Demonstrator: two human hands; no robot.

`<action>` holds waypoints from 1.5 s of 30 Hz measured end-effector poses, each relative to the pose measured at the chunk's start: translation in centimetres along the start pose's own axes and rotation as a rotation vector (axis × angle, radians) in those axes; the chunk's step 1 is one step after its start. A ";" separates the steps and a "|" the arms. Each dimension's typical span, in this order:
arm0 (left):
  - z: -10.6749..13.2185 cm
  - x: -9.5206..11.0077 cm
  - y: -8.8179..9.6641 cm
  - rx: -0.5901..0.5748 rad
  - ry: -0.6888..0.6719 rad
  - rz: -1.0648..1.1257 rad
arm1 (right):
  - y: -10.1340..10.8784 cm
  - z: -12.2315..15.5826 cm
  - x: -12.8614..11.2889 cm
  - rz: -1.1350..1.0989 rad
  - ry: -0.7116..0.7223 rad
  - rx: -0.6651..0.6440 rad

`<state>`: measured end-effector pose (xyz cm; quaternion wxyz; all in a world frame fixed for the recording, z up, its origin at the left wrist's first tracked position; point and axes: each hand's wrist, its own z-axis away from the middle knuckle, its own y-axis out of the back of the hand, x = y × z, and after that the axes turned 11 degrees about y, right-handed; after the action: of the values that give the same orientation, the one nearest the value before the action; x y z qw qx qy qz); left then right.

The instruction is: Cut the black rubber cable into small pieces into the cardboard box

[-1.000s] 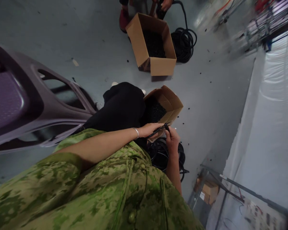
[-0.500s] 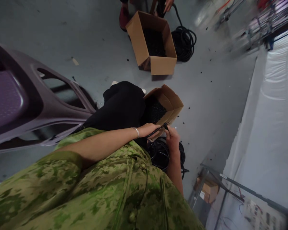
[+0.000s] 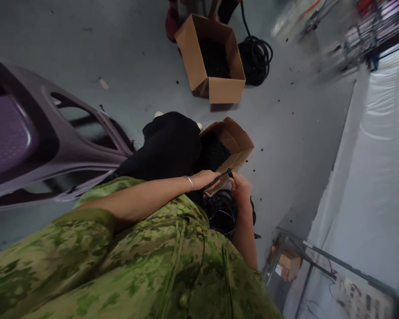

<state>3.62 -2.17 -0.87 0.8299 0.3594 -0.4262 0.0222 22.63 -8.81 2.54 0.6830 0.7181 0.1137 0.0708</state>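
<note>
i see my left hand (image 3: 204,179), a silver bracelet (image 3: 189,182) on its wrist, pinching a thin black cable (image 3: 219,178) between thumb and fingers; that grip is closed on the cable. my right hand (image 3: 241,190) meets it from the other side, its fingers curled tight around the cable's end, where a small dark tip (image 3: 231,174) shows just above the knuckles. the two hands are almost touching, with the short stretch of cable running between them, held in the air above my lap.

just beneath the hands a coil of black cable (image 3: 224,212) lies on the grey floor (image 3: 119,53), against my right forearm. right behind the hands stands an open cardboard box (image 3: 241,141), tilted toward me and filled with small black pieces (image 3: 217,153); my knee in black trousers (image 3: 168,146) presses against its left side. a few black bits are scattered on the floor around the box.

farther off, near the top edge of the floor, stands a second open cardboard box (image 3: 219,91) with the same dark contents, and beside it on the right another coil of black cable (image 3: 257,55). a co-worker's leg and red shoe (image 3: 171,22) show just behind that box. a purple plastic chair (image 3: 36,141) lies on the left. my green camouflage shirt (image 3: 136,266) fills the bottom of the view, and white sheeting (image 3: 379,155) covers the right side.
</note>
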 end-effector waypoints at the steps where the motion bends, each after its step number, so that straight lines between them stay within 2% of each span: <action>1: -0.1 0.0 -0.1 0.005 0.000 -0.010 | 0.0 0.0 0.1 0.001 0.003 0.002; 8: -0.7 -0.2 -0.9 0.039 0.033 -0.035 | -0.6 -0.1 0.5 0.021 -0.004 -0.011; 18: 0.0 0.7 0.7 0.020 0.084 0.005 | -1.4 -0.4 0.7 -0.024 -0.043 0.026; 25: -0.1 0.5 1.0 -0.056 0.102 0.069 | -2.5 0.3 0.3 -0.188 -0.056 0.042; 30: -0.1 0.5 0.9 -0.069 0.087 0.082 | -2.2 0.6 0.2 -0.348 -0.108 0.107; 36: -0.1 0.4 0.6 -0.038 0.026 0.054 | -1.6 0.3 0.2 -0.485 -0.211 0.056; 40: -0.2 0.2 0.5 -0.011 0.001 0.067 | -1.4 0.1 -0.2 -0.491 -0.220 0.088; 45: 0.0 0.3 0.9 -0.032 -0.005 0.058 | -1.4 0.3 -0.8 -0.446 -0.242 0.186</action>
<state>3.51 -1.64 -0.11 0.8335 0.3339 -0.4386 0.0386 21.81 -9.26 1.19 0.6216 0.7380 0.1928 -0.1783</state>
